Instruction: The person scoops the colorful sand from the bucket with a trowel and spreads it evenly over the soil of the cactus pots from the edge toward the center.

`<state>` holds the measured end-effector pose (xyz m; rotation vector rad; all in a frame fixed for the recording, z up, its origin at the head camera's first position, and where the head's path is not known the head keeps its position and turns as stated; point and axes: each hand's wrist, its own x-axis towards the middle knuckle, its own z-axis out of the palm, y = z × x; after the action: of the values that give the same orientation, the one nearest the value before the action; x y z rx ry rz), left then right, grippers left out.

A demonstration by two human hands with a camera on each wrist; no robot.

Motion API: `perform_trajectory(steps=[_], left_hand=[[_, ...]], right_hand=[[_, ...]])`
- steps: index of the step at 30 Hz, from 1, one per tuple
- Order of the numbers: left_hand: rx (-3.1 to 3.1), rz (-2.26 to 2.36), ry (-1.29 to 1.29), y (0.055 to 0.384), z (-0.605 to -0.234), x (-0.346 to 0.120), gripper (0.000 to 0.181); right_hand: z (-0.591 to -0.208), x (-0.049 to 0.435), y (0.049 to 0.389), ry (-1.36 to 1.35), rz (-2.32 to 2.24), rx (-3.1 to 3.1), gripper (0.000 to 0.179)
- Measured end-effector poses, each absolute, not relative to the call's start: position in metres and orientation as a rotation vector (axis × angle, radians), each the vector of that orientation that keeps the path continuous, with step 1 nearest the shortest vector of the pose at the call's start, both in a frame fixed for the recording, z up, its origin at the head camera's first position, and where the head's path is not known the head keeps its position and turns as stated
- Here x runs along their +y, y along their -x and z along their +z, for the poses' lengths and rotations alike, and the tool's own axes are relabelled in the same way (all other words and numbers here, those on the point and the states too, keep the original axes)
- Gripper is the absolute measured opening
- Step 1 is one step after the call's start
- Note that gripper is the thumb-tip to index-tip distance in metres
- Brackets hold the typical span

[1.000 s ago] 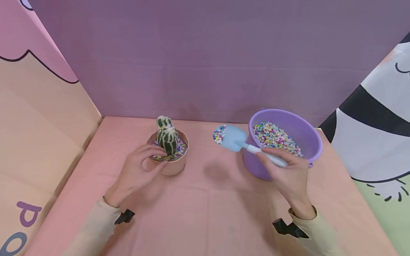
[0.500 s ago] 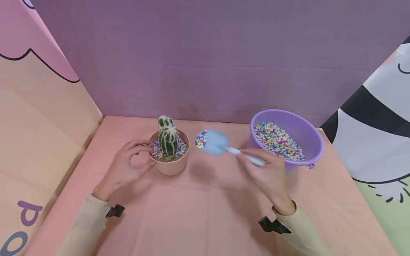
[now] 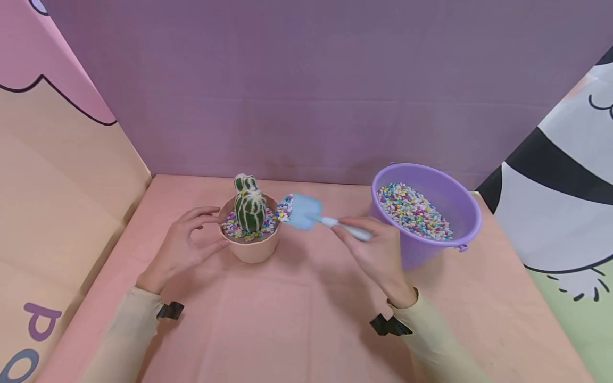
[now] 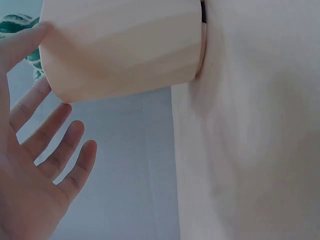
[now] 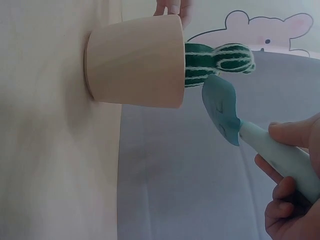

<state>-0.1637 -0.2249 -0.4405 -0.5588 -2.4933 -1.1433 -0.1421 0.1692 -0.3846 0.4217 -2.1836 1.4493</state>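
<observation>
A green cactus (image 3: 250,211) with white stripes stands in a peach flower pot (image 3: 254,251), among colourful pebbles (image 3: 232,227). At the pot's left rim is my left hand (image 3: 179,243), thumb and fingers spread with the tips right at the edge; the left wrist view shows the fingers nearly straight. My right hand (image 3: 375,250) grips the pale handle of a light blue toy trowel (image 3: 305,210). Small pebbles (image 3: 284,208) lie at the trowel's tip, which overlaps the pot's right rim in the head view. In the right wrist view, the blade (image 5: 221,107) is above the rim level, beside the cactus.
To the right stands a purple bucket (image 3: 460,213) holding many more coloured pebbles (image 3: 414,210). A pink cloth covers the table (image 3: 282,330). Behind it rises a purple backdrop (image 3: 306,96), with printed panels at both sides.
My right hand has carried the loaded trowel left, from beside the bucket to the pot's right rim. My left hand has drawn back left from near the cactus to the pot's left edge.
</observation>
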Motion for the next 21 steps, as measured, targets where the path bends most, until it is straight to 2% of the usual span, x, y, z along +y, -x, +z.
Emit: perform_trajectory(steps=[12, 21], left_hand=[[-2.477, -1.104, 0.527, 0.167, -0.44, -0.226, 0.037], [-2.456, -1.113, 0.497, 0.165, -0.44, -0.225, 0.038]], right_hand=[[-0.385, 0.153, 0.148, -0.516, 1.234, -2.19, 0.022], [-0.391, 0.148, 0.151, -0.673, 1.032, -2.114, 0.021]])
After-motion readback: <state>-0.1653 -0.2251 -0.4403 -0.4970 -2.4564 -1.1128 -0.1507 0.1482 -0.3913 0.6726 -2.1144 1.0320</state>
